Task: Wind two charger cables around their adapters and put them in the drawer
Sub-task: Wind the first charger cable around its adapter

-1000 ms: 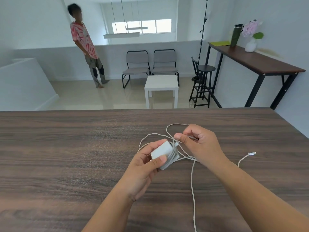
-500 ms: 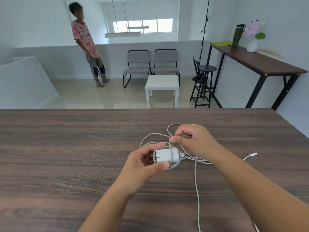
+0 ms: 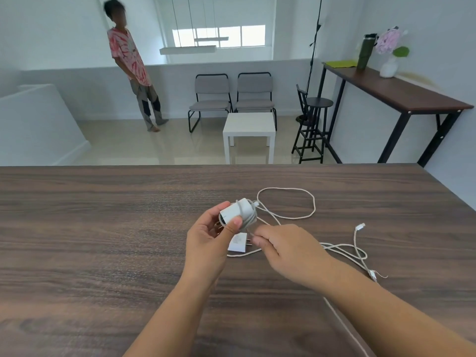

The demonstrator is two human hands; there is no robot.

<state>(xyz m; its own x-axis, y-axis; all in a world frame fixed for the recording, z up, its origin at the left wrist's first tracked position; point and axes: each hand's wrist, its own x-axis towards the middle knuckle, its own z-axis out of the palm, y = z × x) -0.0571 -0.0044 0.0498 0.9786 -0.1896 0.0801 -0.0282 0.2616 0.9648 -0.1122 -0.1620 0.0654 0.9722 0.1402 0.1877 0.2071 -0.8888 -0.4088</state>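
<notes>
My left hand (image 3: 208, 240) grips a white adapter (image 3: 238, 211) above the dark wooden table (image 3: 103, 228), with a few turns of white cable wound round it. My right hand (image 3: 286, 249) pinches that cable (image 3: 288, 202) just below the adapter; the rest of it lies in a loose loop behind. A second white adapter (image 3: 239, 242) lies flat on the table between my hands, prongs to the right. Its cable (image 3: 345, 249) trails to the right in a tangle, with a plug end (image 3: 360, 226) lying free. No drawer is in view.
The table's far edge runs across the middle of the view. Beyond it a person (image 3: 134, 65) stands on the floor, near two grey chairs (image 3: 231, 96), a white side table (image 3: 249, 127), a black stool (image 3: 313, 124) and a high wall table (image 3: 396, 88).
My right hand has dropped from above the adapter to below it, carrying the cable round. The left hand has turned the adapter. The second adapter now shows on the table.
</notes>
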